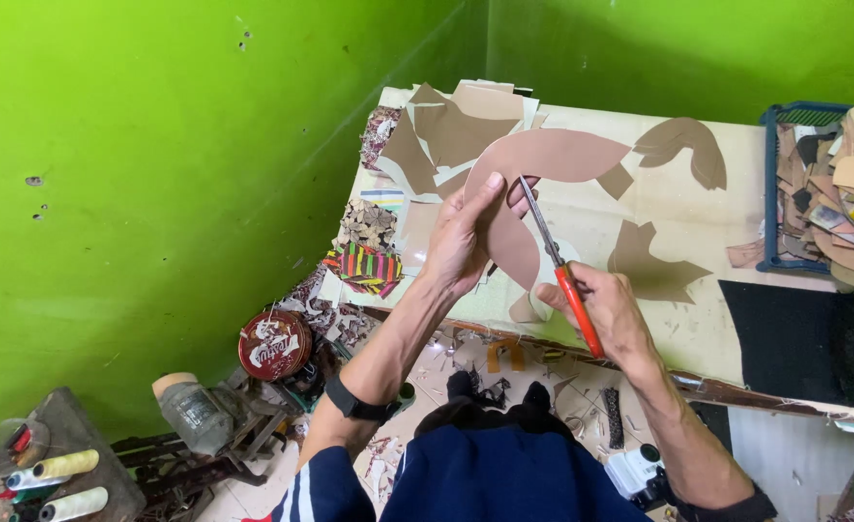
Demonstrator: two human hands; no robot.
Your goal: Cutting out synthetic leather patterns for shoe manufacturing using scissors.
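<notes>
My left hand (466, 237) holds a curved tan leather piece (543, 164) up above the table edge, thumb and fingers pinching its left side. My right hand (606, 309) grips red-handled scissors (562, 271); their thin metal blades point up and left into the leather piece's inner curve, next to my left fingers. More brown cut pieces (674, 145) lie flat on the cream table top (727, 222) behind it.
A blue crate (770, 193) of leather scraps sits at the table's right. A black sheet (795, 338) lies at the near right. Patterned fabric stacks (364, 261) crowd the left edge. Below stand a round red tin (274, 344) and thread cones (64, 483). Green walls close behind.
</notes>
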